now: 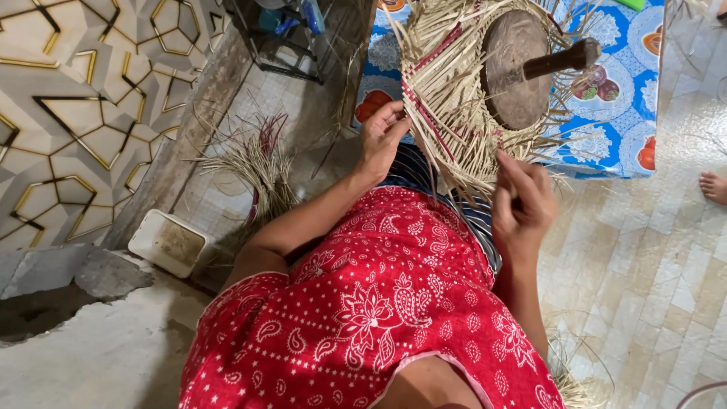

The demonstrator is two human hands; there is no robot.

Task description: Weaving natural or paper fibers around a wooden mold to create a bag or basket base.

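A half-woven straw piece (454,98), pale with dark red strips, wraps a round wooden form (515,68) that has a dark handle (564,59). It rests on my lap over the red patterned dress (379,303). My left hand (382,136) pinches straw strips at the weave's left edge. At the lower right edge, my right hand (521,204) grips loose straw ends with curled fingers.
A bundle of loose straw (257,163) lies on the tiled floor at left, next to a white rectangular tray (168,242). A blue flowered cloth (621,98) lies beyond the weave. Another person's bare foot (713,186) shows at the right edge. A patterned wall panel (83,106) stands left.
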